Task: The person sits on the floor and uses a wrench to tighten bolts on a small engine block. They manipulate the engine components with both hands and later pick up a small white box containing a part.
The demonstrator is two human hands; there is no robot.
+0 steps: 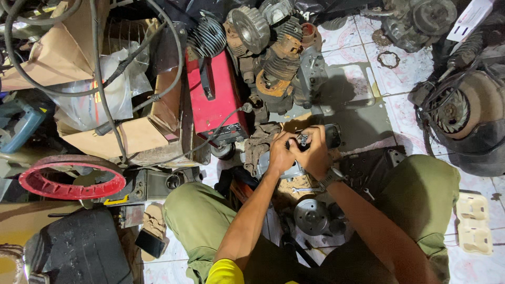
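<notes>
I have both hands closed on a small dark engine part (304,140), held over the tiled floor (368,84) between my knees. My left hand (280,153) steadies it from nine o'clock; my right hand (316,152) clamps it from three (likely to stop it turning). A spanner (305,189) lies at six o'clock, a red case (216,100) at ten.

Red metal case (216,100); red plastic ring (71,179); olive-green trousers (202,215); yellow shirt hem (225,272); white floor tiles (407,68) with faded pink pattern; rust-orange engine cylinder (278,68); brown cardboard box (58,50); cream tray (473,223).
</notes>
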